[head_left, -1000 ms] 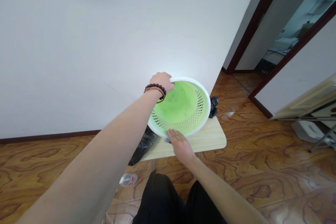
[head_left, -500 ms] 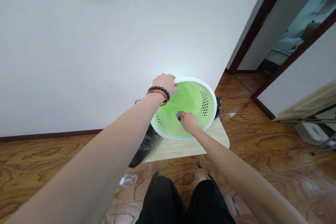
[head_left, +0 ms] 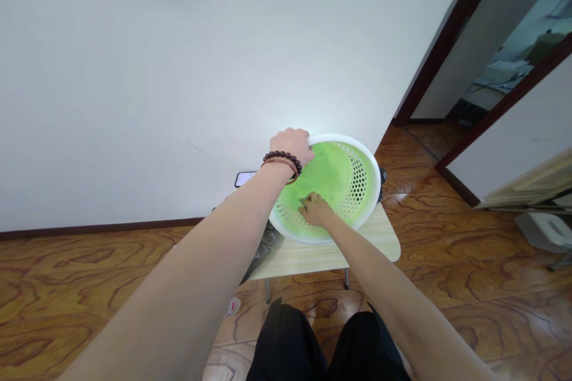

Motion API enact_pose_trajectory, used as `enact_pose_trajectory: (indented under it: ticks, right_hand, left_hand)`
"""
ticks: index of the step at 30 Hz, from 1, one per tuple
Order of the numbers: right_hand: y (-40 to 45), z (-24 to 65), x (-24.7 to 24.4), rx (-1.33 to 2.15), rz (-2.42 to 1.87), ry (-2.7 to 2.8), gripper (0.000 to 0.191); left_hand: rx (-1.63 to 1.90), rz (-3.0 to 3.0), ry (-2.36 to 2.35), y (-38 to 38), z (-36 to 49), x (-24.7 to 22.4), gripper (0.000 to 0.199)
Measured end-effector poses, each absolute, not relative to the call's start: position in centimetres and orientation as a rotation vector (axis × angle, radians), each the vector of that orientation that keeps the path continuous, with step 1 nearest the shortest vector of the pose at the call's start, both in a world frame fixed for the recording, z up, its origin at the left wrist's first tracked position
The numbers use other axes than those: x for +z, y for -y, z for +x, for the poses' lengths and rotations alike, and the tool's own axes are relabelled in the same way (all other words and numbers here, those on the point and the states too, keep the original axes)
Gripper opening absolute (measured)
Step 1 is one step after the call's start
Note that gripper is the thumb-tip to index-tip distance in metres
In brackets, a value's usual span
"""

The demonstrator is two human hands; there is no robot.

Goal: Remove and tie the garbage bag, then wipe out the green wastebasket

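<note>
Basket (head_left: 358, 184) first: it lies to the right of the left hand (head_left: 291, 144) and comes back from it toward the person's knees (head_left: 290, 342), so that hand sits at its far left edge. The right hand (head_left: 316, 210) is the nearer one to the basket's green inside, reaching down into it over the near left part; most of the bare green spreads ahead of that hand and to its right. From where I stand the mouth looks wider across than front to back, but I can't tell whether it is truly oval.

The left hand is curled over the white rim and has hold of it. The right hand has its fingers bent and low against the inside. A small greyish bit (head_left: 304, 199) shows at those fingertips, too small to make out, and I can't tell how tightly they close on it.

Counting up: one basket, over one pale tabletop (head_left: 379, 235), with two thin legs showing below, nearer the knees than either hand. Two bracelets (head_left: 286, 156) circle the left wrist, one of dark beads, one a brown band. One phone (head_left: 243, 178) lies left of the left hand, just beside the forearm. Dark plastic shows in two places: one patch (head_left: 267, 244) left of the right hand, another (head_left: 382, 177) to its right, past the rim; whether they are separate bags I can't say.
</note>
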State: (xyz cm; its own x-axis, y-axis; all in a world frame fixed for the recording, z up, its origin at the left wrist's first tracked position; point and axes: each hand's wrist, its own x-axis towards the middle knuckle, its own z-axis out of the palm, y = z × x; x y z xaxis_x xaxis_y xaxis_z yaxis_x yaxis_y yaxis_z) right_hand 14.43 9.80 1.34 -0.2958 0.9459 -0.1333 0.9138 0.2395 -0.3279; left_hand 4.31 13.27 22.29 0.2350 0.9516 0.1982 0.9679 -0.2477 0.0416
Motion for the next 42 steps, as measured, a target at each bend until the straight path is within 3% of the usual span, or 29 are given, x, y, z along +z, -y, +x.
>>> enact_pose_trajectory:
  ticks: [7, 11, 24, 33, 37, 42]
  right_hand:
    - [-10.9, 15.1, 0.8, 0.752, -1.788, 2.339, 0.045]
    - [-10.5, 15.3, 1.0, 0.663, -1.764, 2.377, 0.04]
    - [-2.2, 17.8, 4.4, 0.555, -1.361, 2.544, 0.047]
    - [-5.8, 17.8, 3.5, 0.607, -1.348, 2.513, 0.034]
    - [-6.4, 18.0, 2.8, 0.714, -1.352, 2.517, 0.046]
    - [-7.0, 16.8, 3.0, 0.469, -1.454, 2.589, 0.033]
  left_hand:
    - [-0.306, -2.398, 1.876, -13.2, 4.4, 22.2, 0.03]
    - [-0.293, -2.388, 1.895, -13.1, 4.4, 22.3, 0.032]
    - [-0.331, -2.376, 1.921, -13.1, 4.4, 22.5, 0.033]
    - [-0.309, -2.398, 1.896, -13.0, 4.4, 22.6, 0.034]
    - [-0.323, -2.417, 1.908, -13.1, 4.4, 22.3, 0.035]
    - [-0.324, -2.425, 1.896, -13.0, 4.6, 22.2, 0.033]
